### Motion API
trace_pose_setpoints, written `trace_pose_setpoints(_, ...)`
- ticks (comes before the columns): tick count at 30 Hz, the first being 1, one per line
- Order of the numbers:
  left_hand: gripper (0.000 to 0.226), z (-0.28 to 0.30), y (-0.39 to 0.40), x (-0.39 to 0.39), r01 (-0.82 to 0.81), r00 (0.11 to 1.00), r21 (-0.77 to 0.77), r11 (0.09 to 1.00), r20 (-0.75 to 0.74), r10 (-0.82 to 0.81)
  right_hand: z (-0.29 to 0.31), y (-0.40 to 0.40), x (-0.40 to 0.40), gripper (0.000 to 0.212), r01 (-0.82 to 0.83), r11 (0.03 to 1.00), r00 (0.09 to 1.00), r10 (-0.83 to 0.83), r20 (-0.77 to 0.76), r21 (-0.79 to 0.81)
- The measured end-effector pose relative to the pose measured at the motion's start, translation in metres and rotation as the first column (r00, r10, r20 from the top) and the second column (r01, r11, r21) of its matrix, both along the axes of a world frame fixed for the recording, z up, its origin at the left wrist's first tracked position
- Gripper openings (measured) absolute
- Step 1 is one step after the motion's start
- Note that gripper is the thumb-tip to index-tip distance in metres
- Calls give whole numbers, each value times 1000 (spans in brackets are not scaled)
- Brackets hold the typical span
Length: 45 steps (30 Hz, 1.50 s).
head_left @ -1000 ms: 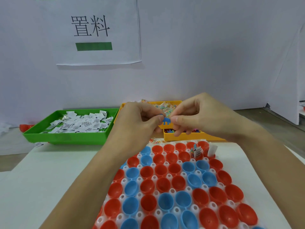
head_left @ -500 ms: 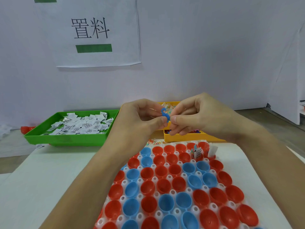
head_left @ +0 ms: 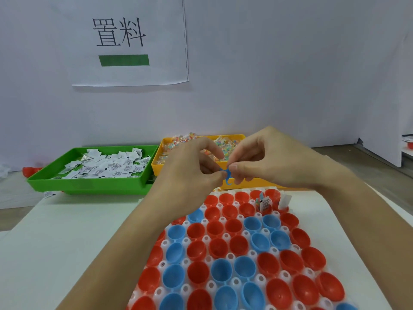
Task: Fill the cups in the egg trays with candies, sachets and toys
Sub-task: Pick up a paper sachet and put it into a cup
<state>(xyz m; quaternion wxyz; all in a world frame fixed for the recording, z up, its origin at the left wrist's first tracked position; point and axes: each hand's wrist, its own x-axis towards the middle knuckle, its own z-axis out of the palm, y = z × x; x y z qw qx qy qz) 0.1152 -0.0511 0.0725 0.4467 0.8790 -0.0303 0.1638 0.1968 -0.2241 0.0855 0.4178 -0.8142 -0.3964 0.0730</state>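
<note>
Nearest to us lies the egg tray, white and flat on the table, its hollows seated with red and blue cups that all open upward, which is why anything dropped from above should settle in and stay; nearly all of them show bare insides, so we judge the filling barely begun. At the tray's far right corner a few red cups already carry sachets standing on end, and we take it that work runs from that corner. Above the far edge of the tray we hold both hands close together: our left hand and our right hand each pinch, with thumb and forefinger, the same small blue toy, a thin hooked piece, kept up near eye level, probably so we can turn or untangle it before dropping it in a cup; what exactly the fingers are doing to it is too small to tell. Beyond the hands sits the yellow bin of wrapped candies, with a second yellow bin's front wall just under our right hand, and to its left the green bin heaped with white sachets, all within easy reach of the tray. Farthest off, a paper sign hangs on the white wall
</note>
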Motion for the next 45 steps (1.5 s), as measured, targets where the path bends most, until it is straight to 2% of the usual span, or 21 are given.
trace_pose_setpoints(5,16,-2,1,1,-1,999,61,998,-48,4,-7,-3,10,10,79,988,991,-63,116,-135)
trace_pose_setpoints(9,9,0,6,1,-18,999,71,997,-49,21,-19,-8,20,8,176,939,977,-129,173,-296)
trace_pose_setpoints(14,7,1,9,0,-2,999,89,996,-39,6,-29,-7,25,12,186,894,979,-131,159,-408)
trace_pose_setpoints(24,8,1,10,1,36,999,105,994,-40,-32,-34,-5,24,14,190,827,979,-118,167,-530)
trace_pose_setpoints(31,7,-1,11,3,33,999,128,991,-46,-27,-32,-6,23,9,212,837,973,-134,187,-504)
trace_pose_setpoints(36,9,-5,22,8,-32,998,167,985,-48,41,-22,-13,25,9,242,875,964,-168,204,-419)
trace_pose_setpoints(45,11,-12,23,94,-104,984,479,872,-79,161,0,-27,25,9,281,921,945,-217,243,-270)
